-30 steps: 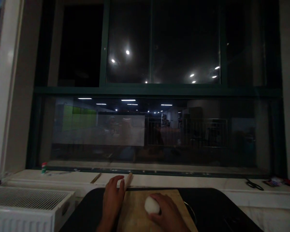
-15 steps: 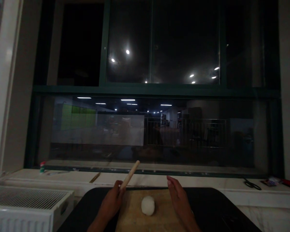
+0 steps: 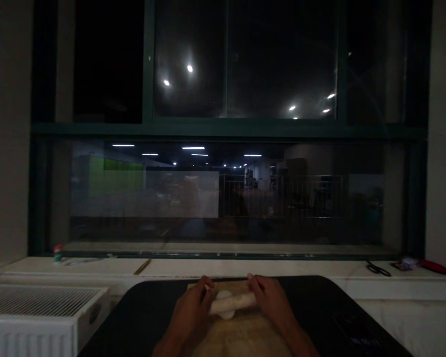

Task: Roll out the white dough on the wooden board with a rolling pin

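Observation:
A pale wooden rolling pin (image 3: 241, 301) lies crosswise over a round piece of white dough (image 3: 226, 314) on a wooden board (image 3: 238, 337). The dough shows above and below the pin and looks flatter than a ball. At the pin's left end, my left hand (image 3: 195, 307) has its fingers closed round it. My right hand (image 3: 269, 297) grips the other end the same way. The tips of both ends are hidden in my hands.
The board rests on a black table (image 3: 319, 307) against a white windowsill (image 3: 245, 267). On the sill are black scissors (image 3: 378, 268), a red-handled item (image 3: 434, 267) and a small red-capped container (image 3: 58, 253). A white radiator (image 3: 46, 317) stands at left.
My left hand has brought the rolling pin from upright-slanted down across the dough. My right hand, earlier apart from it, has taken its other end. The dough ball is pressed flatter.

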A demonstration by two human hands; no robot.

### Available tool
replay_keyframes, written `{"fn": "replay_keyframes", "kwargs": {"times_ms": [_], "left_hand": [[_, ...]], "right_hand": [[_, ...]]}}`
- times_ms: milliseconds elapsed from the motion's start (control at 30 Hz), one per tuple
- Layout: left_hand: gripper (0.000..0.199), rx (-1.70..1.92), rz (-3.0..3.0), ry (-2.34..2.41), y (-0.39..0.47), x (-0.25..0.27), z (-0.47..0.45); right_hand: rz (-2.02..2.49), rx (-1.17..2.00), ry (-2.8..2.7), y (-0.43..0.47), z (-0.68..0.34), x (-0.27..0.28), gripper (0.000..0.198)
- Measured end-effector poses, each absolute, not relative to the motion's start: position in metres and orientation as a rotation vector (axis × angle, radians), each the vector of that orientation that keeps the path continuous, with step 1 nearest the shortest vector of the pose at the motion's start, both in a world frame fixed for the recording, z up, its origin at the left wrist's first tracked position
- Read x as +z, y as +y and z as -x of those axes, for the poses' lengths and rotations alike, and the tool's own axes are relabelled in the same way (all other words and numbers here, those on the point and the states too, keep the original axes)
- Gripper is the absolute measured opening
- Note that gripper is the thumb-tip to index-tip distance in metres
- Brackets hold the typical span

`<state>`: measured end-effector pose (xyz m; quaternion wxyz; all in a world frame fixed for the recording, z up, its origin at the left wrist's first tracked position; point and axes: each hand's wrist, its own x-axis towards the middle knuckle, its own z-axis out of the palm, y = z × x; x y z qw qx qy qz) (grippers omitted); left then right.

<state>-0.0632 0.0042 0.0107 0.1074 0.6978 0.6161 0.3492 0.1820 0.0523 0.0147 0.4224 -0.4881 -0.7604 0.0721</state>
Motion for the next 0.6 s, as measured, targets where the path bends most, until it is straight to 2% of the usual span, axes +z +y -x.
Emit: {"fn": "replay_keyframes", "kwargs": {"times_ms": [200,433,600], "left_hand": [[0.046,0.868,-2.190,1.811,0.015,0.004,0.052],[0.057,0.887,-2.262,1.881,0.023,-0.002,0.047],[0.056,1.021,-2.060,2.025,0.015,0.002,0.050]], "right_hand": [[1.504,-0.182,-2.069,0.051,-0.176,0.014,0.050],[1.353,-0.173,-2.158,0.053,-0.169,-0.004,0.051],[1.443,-0.256,-2.141,0.049,-0.164,-0.003,0.065]]}}
